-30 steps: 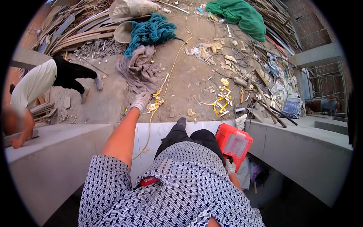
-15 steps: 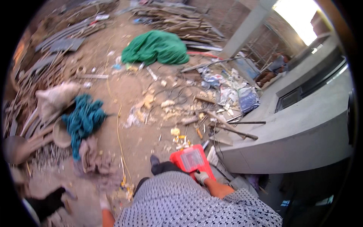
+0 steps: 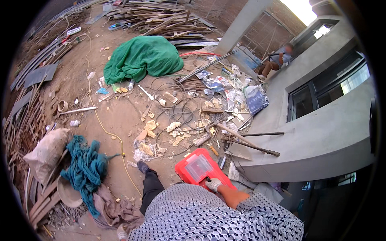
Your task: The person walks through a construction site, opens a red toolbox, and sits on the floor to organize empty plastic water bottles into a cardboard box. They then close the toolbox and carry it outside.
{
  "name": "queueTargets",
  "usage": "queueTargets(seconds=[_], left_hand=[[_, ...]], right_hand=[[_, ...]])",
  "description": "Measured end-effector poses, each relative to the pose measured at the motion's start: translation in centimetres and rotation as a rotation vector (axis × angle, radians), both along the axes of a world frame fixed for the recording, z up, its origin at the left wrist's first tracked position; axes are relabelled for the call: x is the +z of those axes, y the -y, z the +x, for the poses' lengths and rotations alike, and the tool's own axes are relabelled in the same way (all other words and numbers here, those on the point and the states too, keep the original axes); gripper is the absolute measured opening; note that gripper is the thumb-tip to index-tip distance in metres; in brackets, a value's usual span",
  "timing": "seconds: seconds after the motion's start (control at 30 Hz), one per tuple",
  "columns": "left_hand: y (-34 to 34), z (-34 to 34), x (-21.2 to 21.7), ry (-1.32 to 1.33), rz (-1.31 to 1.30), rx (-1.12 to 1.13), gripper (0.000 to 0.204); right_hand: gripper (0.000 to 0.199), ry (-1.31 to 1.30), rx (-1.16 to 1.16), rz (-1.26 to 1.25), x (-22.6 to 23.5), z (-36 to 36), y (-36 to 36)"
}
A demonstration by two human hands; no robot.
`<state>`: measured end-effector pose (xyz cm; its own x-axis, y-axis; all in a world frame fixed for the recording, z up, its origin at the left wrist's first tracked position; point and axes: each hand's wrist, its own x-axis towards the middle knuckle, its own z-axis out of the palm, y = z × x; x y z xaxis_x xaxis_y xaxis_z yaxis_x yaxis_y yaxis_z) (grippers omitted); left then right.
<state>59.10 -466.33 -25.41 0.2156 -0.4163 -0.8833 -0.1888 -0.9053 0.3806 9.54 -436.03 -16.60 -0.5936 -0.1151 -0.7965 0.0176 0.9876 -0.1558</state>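
Note:
My right hand (image 3: 213, 184), in a pale work glove, is closed round the black handle (image 3: 207, 179) of a red toolbox (image 3: 225, 179). The box has a clear lid panel (image 3: 199, 168) and hangs at my right side, near the grey wall. My left hand (image 3: 122, 231), also gloved, is low beside my patterned shirt, close to a brownish cloth (image 3: 114, 207). Only a small part of it shows, and its fingers cannot be made out.
A green sheet (image 3: 142, 58) covers a heap ahead. A yellow cord (image 3: 106, 130), looped dark cables (image 3: 183, 108), rubble and a shovel (image 3: 240, 153) lie about. Teal netting (image 3: 86, 166) and a sack (image 3: 48, 154) are left. Another person (image 3: 277, 62) sits by the grey wall (image 3: 309, 140).
The view has shifted forward and to the right. My right hand keeps its hold on the toolbox. Less of my left forearm shows, and a dark shape at lower left has left the view.

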Motion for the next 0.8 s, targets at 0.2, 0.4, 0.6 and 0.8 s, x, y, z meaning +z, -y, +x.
queueTargets(seconds=[0.2,0.4,0.6,0.8], left_hand=[[20.6,8.7,-4.2,0.567,-1.138,-1.239,0.021],[44.0,-4.6,9.9,-0.059,-0.374,-0.058,0.023],[55.9,-8.3,9.0,-0.047,-0.605,-0.334,0.030],[60.8,-3.1,-3.5,0.022,-0.399,0.171,0.016]], right_hand=[[0.046,-0.157,0.177,0.091,-2.7,-4.0,15.7],[0.039,-0.089,-0.096,-0.060,1.2,-4.7,32.4],[0.047,-0.091,0.009,-0.018,-4.0,-8.9,47.4],[0.056,-0.154,0.500,0.083,-17.4,-19.6,59.5]])
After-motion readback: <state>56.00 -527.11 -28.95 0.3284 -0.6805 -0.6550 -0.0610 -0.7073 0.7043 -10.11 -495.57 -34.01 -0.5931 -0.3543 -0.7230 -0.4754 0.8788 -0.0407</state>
